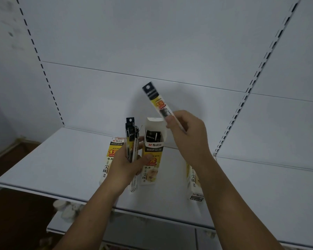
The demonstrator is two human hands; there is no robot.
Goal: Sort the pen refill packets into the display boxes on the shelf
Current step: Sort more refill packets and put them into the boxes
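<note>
the right fingers (170, 121) pinch one packet (157, 103) by its lower end. it slants up toward 11 o'clock, black header and punched hole uppermost, over the open mouth of the mid box (153, 150). the left fingers (147, 157) curl round a bundle (131, 139) of like packets, held upright just at 9 o'clock of that box. the bundle has at least three packets, but the exact count cannot be told.

the mid box reads "m&g" with chinese characters beside it, then "0.5" and "尖叫" lower down. dark packet tops marked "m&g" stand inside it. the left box (112, 156), at 9 o'clock behind the left hand, shows "m&g", "1元", "0.5" and "尖叫". the right box (193, 179), at 4 o'clock and partly behind the right forearm, shows "尖叫", with "m&g" at its near end. smaller print is too fine to read.

that makes three boxes, all on a pale grey shelf (52, 159). behind it is a plain back panel (152, 42), with two slotted uprights (257, 74) at 10 and 2 o'clock. a lower shelf (152, 230) shows at 6 o'clock and dark floor (16, 213) at 8 o'clock.
</note>
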